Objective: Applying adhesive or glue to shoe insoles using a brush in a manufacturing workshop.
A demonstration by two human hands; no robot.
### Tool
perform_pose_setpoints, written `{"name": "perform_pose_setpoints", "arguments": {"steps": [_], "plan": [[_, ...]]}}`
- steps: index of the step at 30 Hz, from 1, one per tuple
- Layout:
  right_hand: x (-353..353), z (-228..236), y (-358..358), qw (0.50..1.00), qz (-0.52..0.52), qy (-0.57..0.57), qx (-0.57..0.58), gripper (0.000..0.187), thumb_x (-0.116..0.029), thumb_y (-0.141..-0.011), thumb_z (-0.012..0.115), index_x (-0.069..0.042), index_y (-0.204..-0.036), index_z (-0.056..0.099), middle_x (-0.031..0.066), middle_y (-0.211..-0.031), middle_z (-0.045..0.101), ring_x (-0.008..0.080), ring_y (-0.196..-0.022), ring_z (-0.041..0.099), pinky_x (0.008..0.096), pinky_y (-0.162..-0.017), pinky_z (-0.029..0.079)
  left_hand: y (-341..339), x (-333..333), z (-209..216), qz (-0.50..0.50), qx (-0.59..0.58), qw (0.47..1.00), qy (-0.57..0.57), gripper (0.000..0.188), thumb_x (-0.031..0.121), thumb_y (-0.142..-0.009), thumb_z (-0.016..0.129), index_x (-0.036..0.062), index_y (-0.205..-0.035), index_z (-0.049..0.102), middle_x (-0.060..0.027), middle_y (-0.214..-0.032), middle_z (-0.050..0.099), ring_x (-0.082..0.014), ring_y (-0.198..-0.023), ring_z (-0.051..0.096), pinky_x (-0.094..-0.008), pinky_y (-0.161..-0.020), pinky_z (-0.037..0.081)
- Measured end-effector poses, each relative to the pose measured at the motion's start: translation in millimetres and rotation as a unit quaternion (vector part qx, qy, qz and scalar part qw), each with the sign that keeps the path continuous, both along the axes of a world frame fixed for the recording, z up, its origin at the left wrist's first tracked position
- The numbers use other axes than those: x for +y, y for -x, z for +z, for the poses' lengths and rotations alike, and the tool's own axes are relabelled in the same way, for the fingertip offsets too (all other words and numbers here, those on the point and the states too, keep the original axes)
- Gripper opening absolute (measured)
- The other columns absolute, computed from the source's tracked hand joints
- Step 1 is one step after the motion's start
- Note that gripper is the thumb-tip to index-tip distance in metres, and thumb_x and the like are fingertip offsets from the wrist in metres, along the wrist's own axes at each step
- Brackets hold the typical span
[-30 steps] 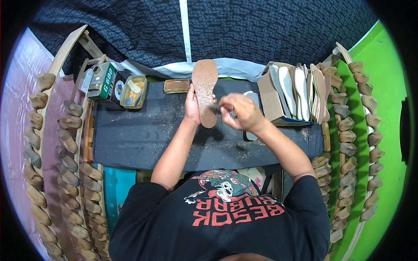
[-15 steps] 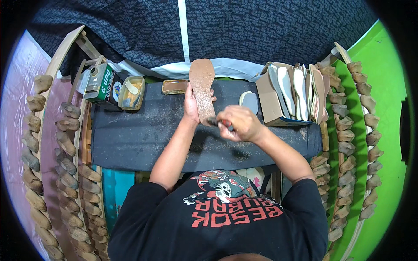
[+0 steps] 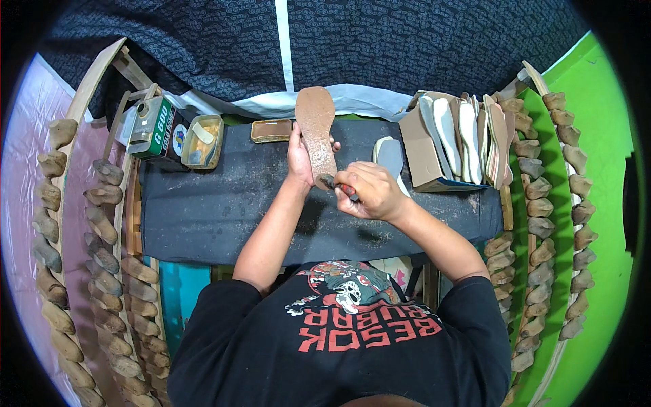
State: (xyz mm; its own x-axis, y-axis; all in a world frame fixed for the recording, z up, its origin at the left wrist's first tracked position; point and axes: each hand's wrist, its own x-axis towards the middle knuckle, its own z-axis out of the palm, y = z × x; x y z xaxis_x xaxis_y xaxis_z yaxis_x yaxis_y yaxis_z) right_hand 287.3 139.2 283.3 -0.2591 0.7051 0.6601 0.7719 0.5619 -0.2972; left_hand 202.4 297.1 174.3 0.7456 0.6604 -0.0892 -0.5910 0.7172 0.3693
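Note:
A brown shoe sole [image 3: 314,115] stands lengthwise over the table, its near half speckled and rough-looking. My left hand [image 3: 299,159] holds it from beneath, with the thumb along the left edge and fingertips showing past the right edge. In my right fist [image 3: 371,192] is a small tool with a red and black handle [image 3: 348,192]. Its dark head touches the sole's near end; its exact kind is hidden by my fingers.
Crumbs dot the dark table cloth [image 3: 224,217]. Behind lie a shallow brown tray [image 3: 272,131], a tub [image 3: 203,141] and a green metal can [image 3: 150,129]. On the right, insoles [image 3: 388,160] lie beside a cardboard box [image 3: 422,163] of more soles. Racks of wooden shoe lasts [image 3: 104,194] flank both sides.
My right hand has shifted slightly left and down, and the tool's head now shows against the sole's near end. The sole and left hand have barely moved.

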Motion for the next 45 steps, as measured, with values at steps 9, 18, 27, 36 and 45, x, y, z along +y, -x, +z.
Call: {"name": "perform_pose_setpoints", "arguments": {"steps": [9,18,27,36,45], "plan": [[33,7,-14,0.987,-0.123,-0.045,0.089,0.017,-0.006,-0.085,0.072,-0.002,-0.100,0.065,0.0090,-0.075,0.066,0.0218,-0.063,0.067,0.0326,-0.059,0.054,-9,-22,35,0.041,0.049,0.997,0.054,0.059,0.056,-0.108,0.027,0.0094,-0.122,0.060,-0.0132,-0.088,0.069,-0.0262,-0.084,0.070,-0.0391,-0.080,0.059],[9,3,0,0.994,-0.081,-0.027,0.071,0.021,-0.004,-0.079,0.074,-0.002,-0.095,0.062,0.0099,-0.072,0.064,0.0258,-0.061,0.067,0.0367,-0.057,0.054,-8,14,-4,0.023,-0.011,1.000,-0.005,0.060,0.058,-0.106,0.033,0.0058,-0.117,0.061,-0.0129,-0.084,0.067,-0.0267,-0.072,0.067,-0.0418,-0.069,0.059],[11,2,-4,0.992,-0.090,-0.046,0.071,0.020,-0.007,-0.081,0.074,-0.001,-0.096,0.063,0.0107,-0.072,0.064,0.0271,-0.060,0.066,0.0364,-0.057,0.054,-12,9,-4,0.057,-0.006,0.998,0.002,0.062,0.059,-0.105,0.033,0.0056,-0.118,0.061,-0.0135,-0.082,0.066,-0.0258,-0.072,0.066,-0.0405,-0.069,0.058],[26,17,-30,0.981,-0.164,-0.039,0.097,0.013,-0.006,-0.087,0.070,-0.001,-0.095,0.061,0.0109,-0.070,0.062,0.0243,-0.060,0.066,0.0356,-0.057,0.052,-9,6,-16,-0.012,-0.019,0.999,-0.043,0.061,0.059,-0.106,0.034,0.0087,-0.123,0.062,-0.0127,-0.094,0.070,-0.0245,-0.082,0.069,-0.0383,-0.074,0.058],[18,12,-26,0.982,-0.169,-0.042,0.069,0.015,-0.005,-0.086,0.070,-0.001,-0.098,0.061,0.0118,-0.075,0.063,0.0266,-0.064,0.065,0.0362,-0.060,0.053,-14,-15,16,0.057,0.021,0.997,0.043,0.059,0.058,-0.107,0.033,0.0110,-0.129,0.061,-0.0068,-0.106,0.070,-0.0208,-0.091,0.068,-0.0371,-0.078,0.057]]}}
